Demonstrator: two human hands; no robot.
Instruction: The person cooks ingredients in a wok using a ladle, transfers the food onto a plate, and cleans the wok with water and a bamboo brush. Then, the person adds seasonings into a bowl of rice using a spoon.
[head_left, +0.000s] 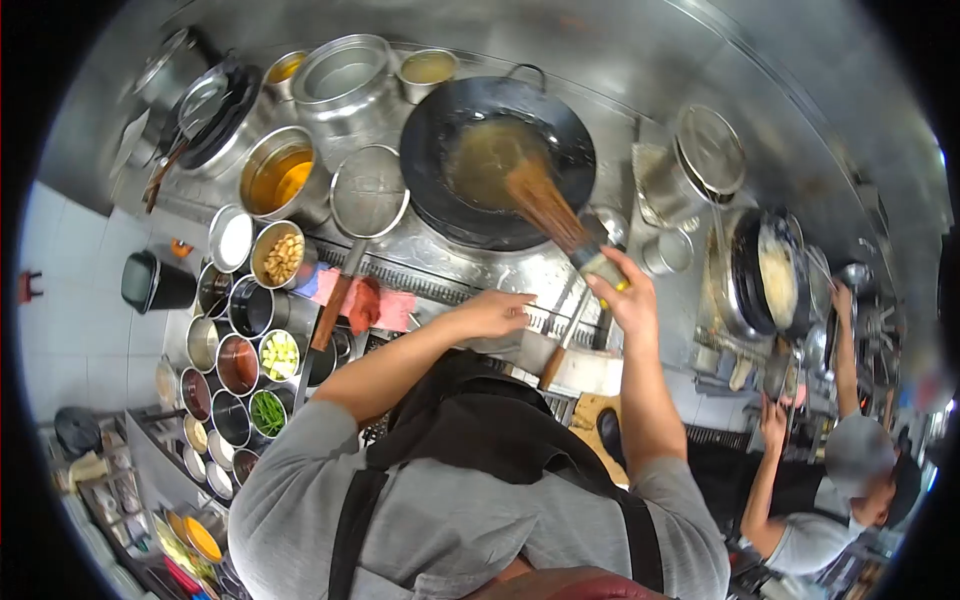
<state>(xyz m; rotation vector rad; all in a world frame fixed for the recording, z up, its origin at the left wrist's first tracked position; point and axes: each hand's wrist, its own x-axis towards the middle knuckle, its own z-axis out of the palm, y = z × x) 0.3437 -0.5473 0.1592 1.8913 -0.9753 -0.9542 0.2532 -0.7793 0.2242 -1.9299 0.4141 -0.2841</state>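
Observed right hand [622, 288] closed around the pale end of a bamboo brush [547, 210]. Observed left hand [490, 315] open, fingers extended loosely, over the near edge of the range; cannot tell whether touching metal.

Located brush slanting from right hand into a black wok [430, 150], tip blurred by motion. Found in wok: shallow cloudy yellow-brown liquid [485, 160] pooled in the rounded bottom, with wet, glossy dark walls above.

Noted left of wok: round mesh strainer [370, 190], fine wire in a steel hoop, long wooden handle [331, 312] pointing toward the body. Noted beside strainer: deep steel pot [319, 185] holding clear amber liquid [290, 185]. Noted behind: wide steel pot [345, 110] with greyish liquid [345, 75], and a small pot [415, 90] with yellowish liquid [430, 67].

Recorded at far left, in closely packed round tubs: smooth white contents [232, 240], lumpy tan nut-like pieces [285, 258], dark red sauce [238, 365], chunky pale-green cubes [280, 355], thin bright-green cut stalks [268, 412]. Recorded between tubs and left hand: crumpled red cloth [365, 305].

Recorded at right: second wok [752, 275] with a pale mass [778, 275], near a co-worker [810, 520] in grey sleeves. Recorded between woks: tall steel pot [670, 190] topped by a round mesh sieve [710, 148].
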